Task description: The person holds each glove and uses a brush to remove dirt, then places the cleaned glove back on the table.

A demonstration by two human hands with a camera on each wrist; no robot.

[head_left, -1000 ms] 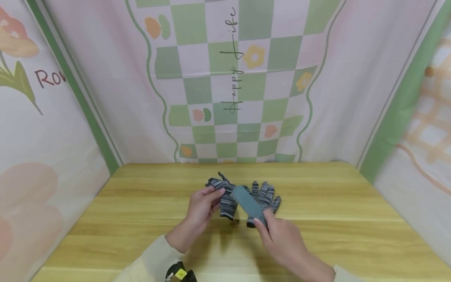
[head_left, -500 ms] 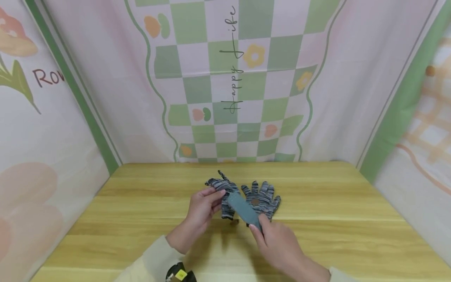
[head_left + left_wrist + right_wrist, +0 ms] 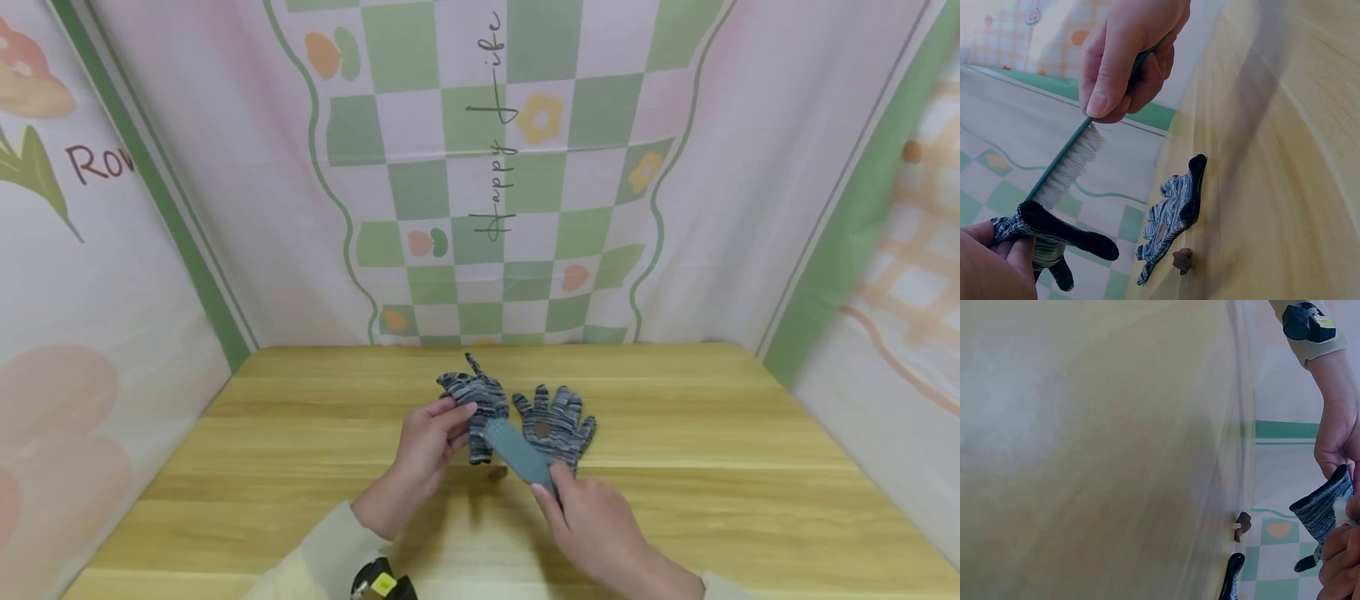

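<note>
My left hand (image 3: 427,442) pinches a grey-and-black knitted glove (image 3: 480,392) by its side, above the table. In my right hand (image 3: 600,521) is a teal brush (image 3: 521,454), gripped by its handle. Its white bristles (image 3: 1071,167) face the held glove and meet it near the dark cuff (image 3: 1054,226) in the left wrist view. A matching glove (image 3: 558,421) lies on the table just right of the held one, fingers pointing away, with a round brown spot (image 3: 542,430) on it. Part of its cuff is hidden behind the brush and right hand.
A small brown lump (image 3: 1182,260) sits on the wooden table (image 3: 300,467), near the lying glove's cuff. Patterned curtains (image 3: 502,250) stand behind the table and at both sides. A black device with a yellow label (image 3: 383,581) is strapped to the left wrist.
The brush has moved down and left along the held glove, uncovering the lying glove's brown spot. The held glove has risen and turned slightly; the left hand stays nearly in place.
</note>
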